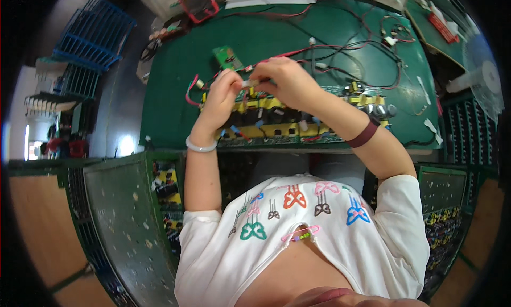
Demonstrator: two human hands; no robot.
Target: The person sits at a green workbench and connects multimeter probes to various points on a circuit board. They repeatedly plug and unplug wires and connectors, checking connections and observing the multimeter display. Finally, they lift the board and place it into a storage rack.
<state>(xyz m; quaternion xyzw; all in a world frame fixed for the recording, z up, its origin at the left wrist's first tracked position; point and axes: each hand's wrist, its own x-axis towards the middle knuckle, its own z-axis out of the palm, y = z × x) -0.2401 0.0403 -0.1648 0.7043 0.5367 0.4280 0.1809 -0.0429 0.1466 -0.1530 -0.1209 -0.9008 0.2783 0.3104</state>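
Note:
My left hand [223, 91] and my right hand [285, 82] meet above the near half of the green table. Fingers of both are closed in a pinch on a small white plug connector [248, 84] between them. Its finer detail is too small to make out. Below my hands lies a row of long circuit boards [277, 130] with yellow transformers, black parts and short wires. Just beyond my left fingertips is a small green circuit board [225, 56]. Red and black cables [303, 52] run from near my right hand toward the far right.
The green table [175, 67] carries more loose wires [395, 40] at the far right and white strips [432, 127] near its right edge. Racks holding circuit boards [166, 187] flank me on both sides. Blue crates [98, 33] stand at the far left.

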